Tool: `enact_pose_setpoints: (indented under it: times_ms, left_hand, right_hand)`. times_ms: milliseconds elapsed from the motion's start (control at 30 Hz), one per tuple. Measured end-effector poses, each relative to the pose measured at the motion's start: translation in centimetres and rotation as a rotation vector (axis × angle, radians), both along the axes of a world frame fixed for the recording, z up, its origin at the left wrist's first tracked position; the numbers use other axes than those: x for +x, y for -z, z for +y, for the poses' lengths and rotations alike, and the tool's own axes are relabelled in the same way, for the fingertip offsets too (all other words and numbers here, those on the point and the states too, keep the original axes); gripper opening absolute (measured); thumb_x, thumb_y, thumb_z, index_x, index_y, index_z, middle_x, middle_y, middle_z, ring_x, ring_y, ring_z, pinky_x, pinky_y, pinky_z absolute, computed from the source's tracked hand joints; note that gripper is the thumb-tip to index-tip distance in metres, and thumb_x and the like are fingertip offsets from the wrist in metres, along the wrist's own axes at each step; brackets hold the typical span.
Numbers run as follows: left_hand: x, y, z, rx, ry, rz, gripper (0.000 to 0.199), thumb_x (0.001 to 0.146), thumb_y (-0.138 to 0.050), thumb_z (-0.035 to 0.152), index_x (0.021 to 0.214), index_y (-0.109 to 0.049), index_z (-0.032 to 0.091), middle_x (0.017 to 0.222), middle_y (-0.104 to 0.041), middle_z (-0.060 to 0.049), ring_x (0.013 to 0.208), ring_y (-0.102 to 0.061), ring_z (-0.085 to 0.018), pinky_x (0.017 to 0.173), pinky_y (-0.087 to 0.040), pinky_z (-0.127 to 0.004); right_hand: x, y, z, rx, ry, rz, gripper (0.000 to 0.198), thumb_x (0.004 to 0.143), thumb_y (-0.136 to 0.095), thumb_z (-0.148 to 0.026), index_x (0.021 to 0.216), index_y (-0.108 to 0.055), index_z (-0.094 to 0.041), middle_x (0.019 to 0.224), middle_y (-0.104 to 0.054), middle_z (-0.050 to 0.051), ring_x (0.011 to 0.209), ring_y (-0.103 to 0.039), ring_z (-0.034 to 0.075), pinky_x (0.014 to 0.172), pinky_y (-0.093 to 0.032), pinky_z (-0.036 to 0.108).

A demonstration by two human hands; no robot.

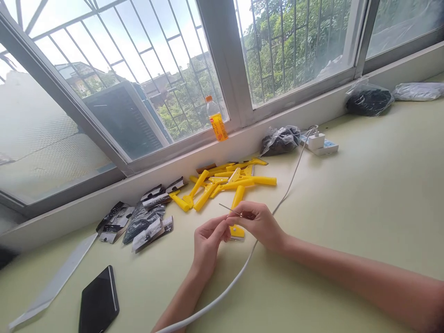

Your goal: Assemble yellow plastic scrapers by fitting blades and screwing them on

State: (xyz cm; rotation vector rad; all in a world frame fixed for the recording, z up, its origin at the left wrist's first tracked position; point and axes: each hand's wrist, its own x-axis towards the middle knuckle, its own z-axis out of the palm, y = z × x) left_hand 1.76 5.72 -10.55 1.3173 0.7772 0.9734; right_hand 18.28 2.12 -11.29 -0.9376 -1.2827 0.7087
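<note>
The right hand (262, 224) is clamped on a thin metal rod (229, 209) that points up and away to the left. The left hand (208, 243) meets it, fingertips drawn together; whether they pinch anything small is hidden. Directly beneath both hands, around the middle of the pale green tabletop (364, 199), lies a single yellow scraper (238, 198), partly covered, its broad end toward the near side. It appears to be the piece now being worked on, with handling seemingly underway.

Beyond, near the tabletop's far edge, is a loose pile of yellow scrapers (239, 183); whether these are finished or waiting cannot be told. Left of them, toward the far left corner, lie black-and-white packets (149, 235), none in hand. A black phone (99, 300) rests at the near left. A white cable (239, 274) crosses the tabletop from a power strip (328, 148) by the far edge.
</note>
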Motion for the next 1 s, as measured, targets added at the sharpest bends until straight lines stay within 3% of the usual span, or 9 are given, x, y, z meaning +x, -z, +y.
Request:
enact_pose_setpoints:
  times_ms: [267,533,867,1000]
  left_hand:
    - [0.08,0.54,-0.16,0.121,-0.048,0.004,0.034,0.083,-0.071,0.039,0.102,-0.075,0.010,0.075,-0.066,-0.006,0.066,-0.057,-0.009,0.064,-0.047,-0.023]
    - [0.34,0.68,0.40,-0.062,-0.069,-0.107,0.030,0.075,-0.080,0.038,0.090,-0.077,0.011,0.077,-0.066,-0.005,0.070,-0.056,-0.007,0.066,-0.049,-0.019]
    - [0.04,0.23,0.41,-0.141,0.048,-0.100,0.026,0.078,-0.079,0.034,0.092,-0.077,0.013,0.087,-0.070,-0.006,0.076,-0.061,-0.007,0.070,-0.053,-0.018]
    - [-0.07,0.00,0.52,-0.193,0.089,-0.128,0.022,0.079,-0.078,0.031,0.091,-0.076,0.013,0.093,-0.071,-0.007,0.085,-0.064,-0.009,0.078,-0.056,-0.019]
  right_hand:
    - [-0.29,-0.07,-0.22,-0.074,-0.063,0.077,0.020,0.082,-0.077,-0.035,0.078,-0.069,-0.016,0.071,-0.062,-0.001,0.063,-0.047,0.011,0.059,-0.038,0.025]
    - [-0.31,0.04,-0.20,-0.045,-0.056,0.027,0.017,0.084,-0.076,-0.033,0.079,-0.070,-0.017,0.073,-0.062,0.000,0.064,-0.045,0.011,0.059,-0.037,0.026]
    - [0.07,0.08,-0.44,0.113,0.042,-0.198,0.011,0.089,-0.072,-0.025,0.080,-0.069,-0.019,0.074,-0.064,-0.001,0.063,-0.047,0.011,0.060,-0.037,0.025]
    - [-0.04,0.24,-0.34,0.073,0.047,-0.180,0.019,0.087,-0.075,-0.033,0.079,-0.067,-0.018,0.071,-0.062,-0.002,0.060,-0.044,0.009,0.056,-0.035,0.024]
